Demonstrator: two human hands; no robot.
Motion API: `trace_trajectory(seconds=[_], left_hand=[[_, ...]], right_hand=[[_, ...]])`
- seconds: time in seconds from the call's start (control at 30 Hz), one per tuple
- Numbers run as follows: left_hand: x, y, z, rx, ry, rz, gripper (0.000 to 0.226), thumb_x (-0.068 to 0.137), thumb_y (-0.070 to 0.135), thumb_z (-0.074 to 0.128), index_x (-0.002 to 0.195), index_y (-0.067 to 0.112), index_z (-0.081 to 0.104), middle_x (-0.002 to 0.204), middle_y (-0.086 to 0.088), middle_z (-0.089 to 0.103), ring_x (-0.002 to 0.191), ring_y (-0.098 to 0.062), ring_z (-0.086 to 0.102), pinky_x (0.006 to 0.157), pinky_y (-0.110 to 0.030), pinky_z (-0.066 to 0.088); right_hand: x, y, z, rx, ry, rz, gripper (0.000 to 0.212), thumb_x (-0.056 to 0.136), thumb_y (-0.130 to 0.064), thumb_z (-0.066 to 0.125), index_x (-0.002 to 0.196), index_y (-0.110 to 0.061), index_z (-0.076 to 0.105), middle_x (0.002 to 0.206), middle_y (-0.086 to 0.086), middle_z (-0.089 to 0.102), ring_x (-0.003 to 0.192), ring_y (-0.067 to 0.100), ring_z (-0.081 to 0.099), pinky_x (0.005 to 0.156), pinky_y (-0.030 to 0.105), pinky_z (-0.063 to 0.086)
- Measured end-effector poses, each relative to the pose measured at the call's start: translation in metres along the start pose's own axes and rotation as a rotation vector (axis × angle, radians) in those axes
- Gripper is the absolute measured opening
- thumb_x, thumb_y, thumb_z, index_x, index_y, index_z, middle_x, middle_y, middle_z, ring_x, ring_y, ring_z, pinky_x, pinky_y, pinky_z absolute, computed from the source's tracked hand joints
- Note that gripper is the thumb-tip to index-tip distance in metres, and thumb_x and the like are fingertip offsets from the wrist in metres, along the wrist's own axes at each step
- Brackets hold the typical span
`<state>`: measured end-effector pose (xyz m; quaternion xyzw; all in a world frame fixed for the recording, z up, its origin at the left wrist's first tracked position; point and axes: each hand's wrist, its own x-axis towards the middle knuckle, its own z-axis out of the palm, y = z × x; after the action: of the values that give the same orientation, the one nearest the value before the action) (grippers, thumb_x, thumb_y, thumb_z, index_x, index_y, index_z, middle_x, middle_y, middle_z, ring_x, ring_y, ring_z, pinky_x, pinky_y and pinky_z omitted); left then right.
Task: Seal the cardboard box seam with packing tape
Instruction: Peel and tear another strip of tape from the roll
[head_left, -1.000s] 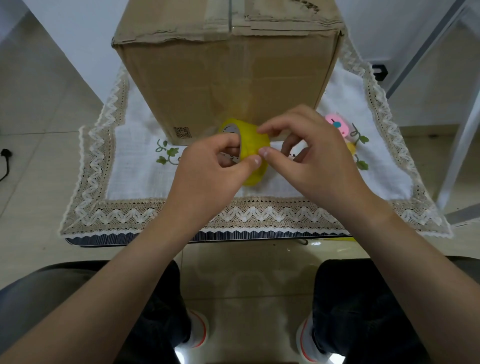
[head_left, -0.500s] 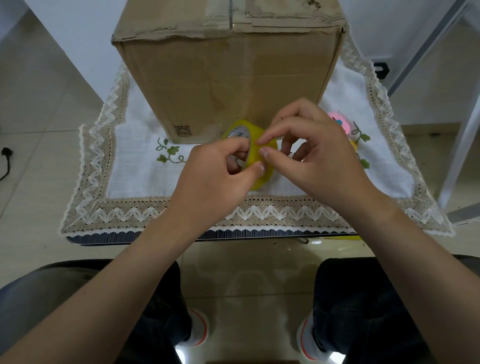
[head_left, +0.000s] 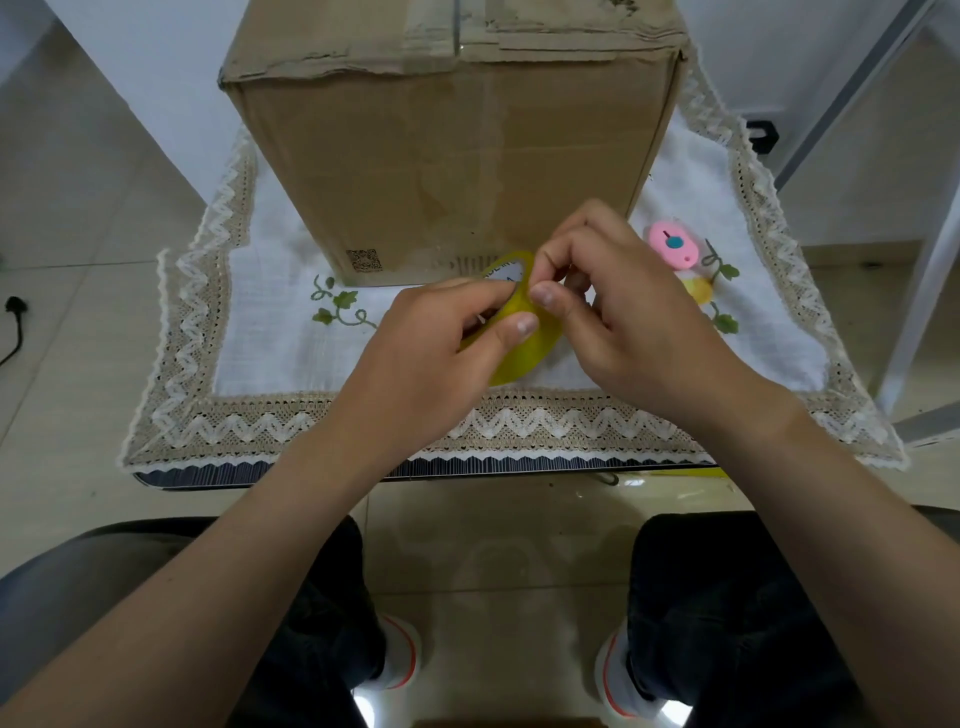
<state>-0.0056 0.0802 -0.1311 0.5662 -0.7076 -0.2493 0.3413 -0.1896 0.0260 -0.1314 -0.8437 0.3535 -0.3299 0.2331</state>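
A tall cardboard box (head_left: 447, 156) stands on the small table, its top seam (head_left: 456, 31) running away from me with torn old tape. In front of the box I hold a yellow roll of packing tape (head_left: 524, 348) above the cloth. My left hand (head_left: 441, 343) grips the roll, thumb on its outer face. My right hand (head_left: 618, 317) pinches the roll's upper rim between thumb and forefinger. Whether a tape end is lifted cannot be told.
A white tablecloth with a lace border (head_left: 519, 421) covers the table. A pink oval object (head_left: 674, 244) and a small yellow one (head_left: 696, 288) lie right of the box. My knees and shoes show below the table edge. A metal frame (head_left: 924, 260) stands at the right.
Both hands and the roll have shifted slightly up and right. The roll has tilted flatter, and my right fingers have closed tighter on its rim.
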Motion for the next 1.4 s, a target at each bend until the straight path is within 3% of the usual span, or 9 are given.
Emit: trace_trajectory(seconds=[0.13, 0.3, 0.43, 0.53, 0.63, 0.8, 0.93, 1.07, 1.4], left_hand=[[0.002, 0.001, -0.002, -0.145, -0.005, -0.079, 0.026, 0.098, 0.033, 0.059, 0.098, 0.014, 0.077, 0.08, -0.019, 0.068, 0.074, -0.028, 0.058, 0.064, -0.039, 0.044], [0.003, -0.002, -0.004, -0.22, 0.057, -0.152, 0.019, 0.1, 0.031, 0.062, 0.1, 0.023, 0.079, 0.083, -0.005, 0.076, 0.078, -0.018, 0.067, 0.064, -0.027, 0.05], [0.003, -0.003, -0.004, -0.221, 0.078, -0.148, 0.022, 0.099, 0.033, 0.062, 0.097, 0.02, 0.08, 0.082, -0.013, 0.074, 0.075, -0.024, 0.066, 0.063, -0.035, 0.048], [0.003, -0.002, -0.003, -0.212, 0.088, -0.141, 0.022, 0.101, 0.03, 0.063, 0.092, 0.018, 0.079, 0.075, -0.013, 0.071, 0.064, -0.009, 0.056, 0.055, -0.02, 0.04], [0.004, 0.0, -0.002, -0.239, 0.082, -0.155, 0.019, 0.098, 0.033, 0.065, 0.087, 0.023, 0.077, 0.067, 0.001, 0.065, 0.063, 0.0, 0.053, 0.056, -0.014, 0.038], [0.003, 0.002, -0.001, -0.297, 0.045, -0.174, 0.019, 0.092, 0.033, 0.071, 0.094, 0.016, 0.079, 0.082, -0.013, 0.076, 0.075, -0.027, 0.072, 0.063, -0.036, 0.057], [0.001, 0.003, 0.0, -0.329, 0.023, -0.212, 0.011, 0.094, 0.026, 0.072, 0.097, 0.017, 0.078, 0.085, -0.01, 0.078, 0.079, -0.028, 0.075, 0.064, -0.036, 0.06], [0.002, 0.006, 0.0, -0.359, 0.037, -0.234, 0.005, 0.095, 0.022, 0.072, 0.093, 0.02, 0.077, 0.076, 0.001, 0.077, 0.067, -0.01, 0.072, 0.059, -0.02, 0.055], [0.007, 0.012, 0.001, -0.324, 0.131, -0.304, 0.028, 0.098, 0.035, 0.066, 0.075, 0.018, 0.064, 0.049, 0.013, 0.061, 0.045, 0.003, 0.052, 0.047, -0.011, 0.04]], right_hand=[[0.0, 0.0, 0.0, -0.018, 0.009, -0.033, 0.007, 0.1, -0.015, 0.055, 0.099, -0.009, 0.058, 0.105, -0.002, 0.047, 0.082, 0.017, 0.051, 0.066, 0.04, 0.047], [0.001, 0.0, -0.003, 0.112, 0.092, 0.082, 0.011, 0.095, -0.017, 0.071, 0.103, -0.017, 0.064, 0.097, -0.005, 0.061, 0.076, 0.007, 0.055, 0.068, 0.016, 0.042], [0.001, 0.002, -0.004, 0.199, 0.079, 0.159, 0.027, 0.091, -0.026, 0.078, 0.116, -0.028, 0.07, 0.099, -0.007, 0.065, 0.075, 0.015, 0.061, 0.066, 0.011, 0.042], [0.002, 0.0, -0.005, 0.275, 0.111, 0.159, 0.014, 0.09, -0.022, 0.079, 0.101, -0.03, 0.076, 0.097, -0.006, 0.065, 0.076, 0.013, 0.06, 0.068, 0.011, 0.044], [0.003, -0.001, -0.006, 0.326, 0.134, 0.177, 0.013, 0.088, -0.017, 0.081, 0.095, -0.028, 0.078, 0.093, -0.005, 0.066, 0.074, 0.005, 0.057, 0.066, 0.02, 0.049], [0.005, -0.002, -0.007, 0.28, 0.147, 0.212, 0.013, 0.088, -0.017, 0.08, 0.091, -0.029, 0.077, 0.093, -0.001, 0.07, 0.073, 0.005, 0.056, 0.07, 0.021, 0.048], [0.005, -0.001, -0.006, 0.182, 0.11, 0.252, 0.016, 0.093, -0.017, 0.073, 0.086, -0.03, 0.072, 0.091, -0.009, 0.065, 0.073, 0.005, 0.055, 0.068, 0.011, 0.041], [0.004, 0.001, -0.003, 0.151, 0.105, 0.283, 0.014, 0.097, -0.016, 0.066, 0.089, -0.026, 0.066, 0.088, -0.013, 0.058, 0.075, -0.003, 0.052, 0.069, 0.007, 0.038], [0.001, -0.007, 0.004, 0.082, 0.231, 0.155, 0.012, 0.1, -0.011, 0.058, 0.094, -0.021, 0.058, 0.096, -0.002, 0.058, 0.084, 0.01, 0.055, 0.071, 0.014, 0.042]])
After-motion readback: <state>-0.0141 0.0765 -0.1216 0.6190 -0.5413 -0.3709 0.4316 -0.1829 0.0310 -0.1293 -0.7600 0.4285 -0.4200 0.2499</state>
